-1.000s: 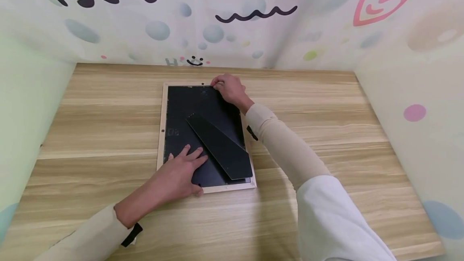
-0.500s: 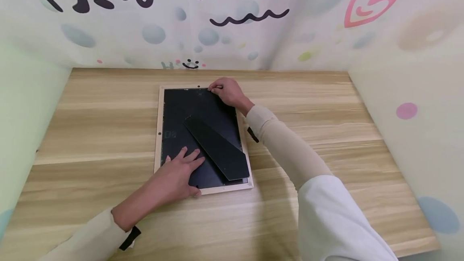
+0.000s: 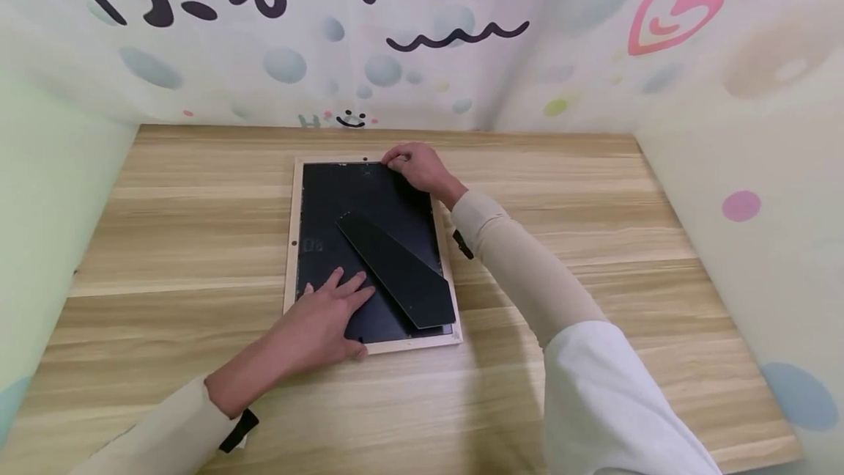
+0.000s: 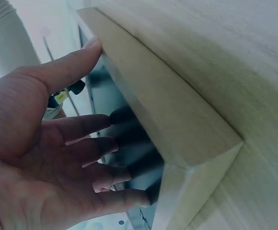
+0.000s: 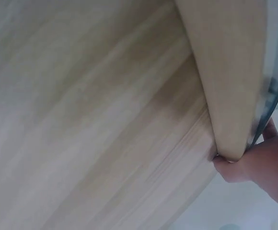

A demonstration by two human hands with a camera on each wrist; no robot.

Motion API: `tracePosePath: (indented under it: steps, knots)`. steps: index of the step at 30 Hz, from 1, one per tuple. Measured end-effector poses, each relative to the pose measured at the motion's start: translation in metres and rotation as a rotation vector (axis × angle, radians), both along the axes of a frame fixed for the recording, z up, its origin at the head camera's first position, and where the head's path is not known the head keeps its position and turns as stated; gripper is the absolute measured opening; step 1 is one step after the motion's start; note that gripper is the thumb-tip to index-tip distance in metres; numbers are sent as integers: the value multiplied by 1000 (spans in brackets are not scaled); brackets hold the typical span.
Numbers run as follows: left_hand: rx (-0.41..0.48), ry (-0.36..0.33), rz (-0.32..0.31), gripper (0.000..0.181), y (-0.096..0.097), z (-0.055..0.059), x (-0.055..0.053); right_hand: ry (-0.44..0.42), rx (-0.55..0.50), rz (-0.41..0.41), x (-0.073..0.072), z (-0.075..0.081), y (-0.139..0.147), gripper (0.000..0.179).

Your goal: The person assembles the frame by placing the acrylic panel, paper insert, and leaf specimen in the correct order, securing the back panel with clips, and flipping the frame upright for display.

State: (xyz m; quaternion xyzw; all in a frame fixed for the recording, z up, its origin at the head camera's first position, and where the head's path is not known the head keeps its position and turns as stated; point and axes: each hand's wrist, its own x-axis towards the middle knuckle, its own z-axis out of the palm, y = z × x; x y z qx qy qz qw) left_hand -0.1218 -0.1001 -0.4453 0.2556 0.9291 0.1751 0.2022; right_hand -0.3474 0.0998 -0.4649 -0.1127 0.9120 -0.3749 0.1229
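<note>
A picture frame (image 3: 294, 204) with a pale wooden rim lies face down on the table. Its black backing board (image 3: 330, 193) faces up, and a black easel leg (image 3: 404, 277) slants across it. My left hand (image 3: 319, 325) rests spread on the lower left of the board, its thumb on the near rim. In the left wrist view, that thumb touches the wooden rim (image 4: 163, 91) while the straight fingertips meet the board. At the far right corner, my right hand (image 3: 422, 167) grips the frame's edge with curled fingers. Part of that corner is hidden by the hand.
The wood-grain table (image 3: 560, 196) runs back to a printed white curtain (image 3: 461, 72). A pale green wall (image 3: 59, 167) bounds the left side and a spotted wall (image 3: 758, 277) the right. Small dark holes show in the rim.
The camera view shifts slightly. Both hands keep their places on the frame, with only slight movement in the right fingers at the far edge.
</note>
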Motion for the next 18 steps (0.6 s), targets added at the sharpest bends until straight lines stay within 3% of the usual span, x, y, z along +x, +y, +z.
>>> tracePosePath:
  steps: [3, 6, 11, 14, 18]
  knots:
    - [2, -28, -12, 73, -4, 4, -1, -9, -24, -12, -2, 3, 1, 21]
    - [59, -39, 6, 65, -11, 11, -4, 5, -55, -47, -4, 10, 8, 21]
    - [165, 26, 79, 55, -29, 32, -17, 32, -126, -114, -9, 25, 27, 23]
    - [162, 24, 139, 55, -44, 47, -27, 40, -109, -125, -12, 33, 36, 20]
    - [128, 8, 195, 59, -66, 58, -42, 39, -75, -111, -12, 40, 41, 18]
